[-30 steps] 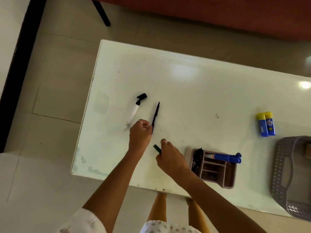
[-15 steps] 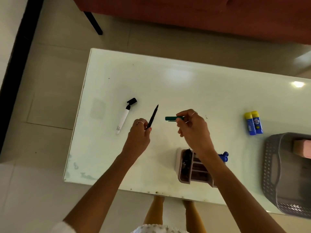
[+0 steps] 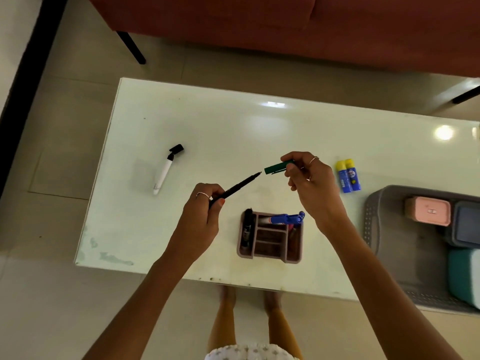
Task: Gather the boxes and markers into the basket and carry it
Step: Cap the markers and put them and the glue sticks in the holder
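My left hand [image 3: 200,219] grips a thin black marker [image 3: 240,184], tip pointing up and right. My right hand [image 3: 310,179] pinches its green cap [image 3: 276,168] just beyond that tip, a small gap between them. Both are held above the white table [image 3: 220,126]. A white marker with a black cap [image 3: 167,168] lies at the table's left. A pink organizer [image 3: 270,239] near the front edge holds a black marker [image 3: 247,227] and a blue marker [image 3: 284,219]. The grey basket [image 3: 374,216] at the right holds a pink box [image 3: 428,211], a blue-grey box [image 3: 467,224] and a teal box [image 3: 465,276].
Two blue glue sticks with yellow caps [image 3: 348,175] lie between my right hand and the basket. A red sofa [image 3: 285,27] stands beyond the table's far edge. My bare feet show below the table's front edge.
My left hand lifted the black marker off the table and tilted it rightward. My right hand carried the green cap up and right until it faces the tip. The view shifted, showing more of the basket.
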